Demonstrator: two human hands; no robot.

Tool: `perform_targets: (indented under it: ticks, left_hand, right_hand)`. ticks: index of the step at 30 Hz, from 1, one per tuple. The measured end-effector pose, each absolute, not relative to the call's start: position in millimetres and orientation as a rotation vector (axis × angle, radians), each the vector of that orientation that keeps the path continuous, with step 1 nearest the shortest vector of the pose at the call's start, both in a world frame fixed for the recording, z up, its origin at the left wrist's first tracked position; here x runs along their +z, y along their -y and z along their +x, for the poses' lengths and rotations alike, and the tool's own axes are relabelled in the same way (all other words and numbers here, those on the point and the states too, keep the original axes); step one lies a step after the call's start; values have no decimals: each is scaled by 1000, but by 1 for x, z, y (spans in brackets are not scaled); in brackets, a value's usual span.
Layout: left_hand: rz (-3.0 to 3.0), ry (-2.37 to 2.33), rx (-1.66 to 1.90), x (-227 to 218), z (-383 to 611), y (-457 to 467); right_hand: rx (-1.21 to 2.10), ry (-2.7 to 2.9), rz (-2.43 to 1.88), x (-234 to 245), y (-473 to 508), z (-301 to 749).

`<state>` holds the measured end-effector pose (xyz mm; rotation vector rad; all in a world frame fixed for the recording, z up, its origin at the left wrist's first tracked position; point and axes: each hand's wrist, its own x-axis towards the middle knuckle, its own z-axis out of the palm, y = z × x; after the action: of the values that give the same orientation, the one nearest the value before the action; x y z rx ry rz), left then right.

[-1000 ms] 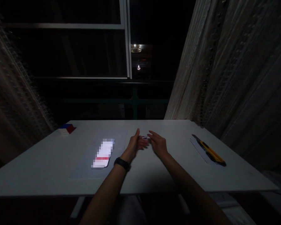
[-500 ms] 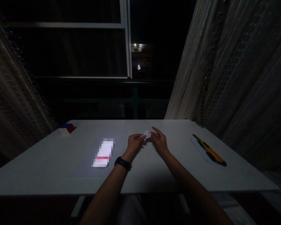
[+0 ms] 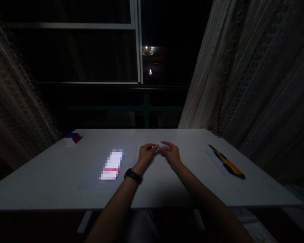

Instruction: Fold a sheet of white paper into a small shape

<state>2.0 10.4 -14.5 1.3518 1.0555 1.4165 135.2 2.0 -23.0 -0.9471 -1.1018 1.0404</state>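
Note:
Over the middle of a white table [image 3: 179, 189], my left hand [image 3: 145, 154] and my right hand [image 3: 170, 153] meet fingertip to fingertip. Both pinch a small white piece of paper [image 3: 160, 145] between them, held just above the tabletop. A dark band sits on my left wrist [image 3: 132, 175]. The light is dim, so the paper's shape is hard to make out.
A white card with a red stripe [image 3: 111, 165] lies on a pale sheet [image 3: 91, 175] to the left. A yellow utility knife [image 3: 228, 163] rests on a white strip at the right. A small red and blue block [image 3: 73, 138] sits at the far left corner. Curtains hang on both sides.
My left hand has closed from an open palm into a pinch. Both hands have drawn together on the small paper and lowered it slightly.

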Motion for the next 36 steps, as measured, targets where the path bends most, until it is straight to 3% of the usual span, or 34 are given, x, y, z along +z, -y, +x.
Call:
perform_targets:
  ticks: [14,36]
  left_hand:
    - [1410,-1079,1472,-8,2,-4]
    - [1076,-960,1383,-6,3,-2]
  right_hand:
    - [1268,1012,-935,-19,2,133]
    - [614,1382,-1113,-20,1,139]
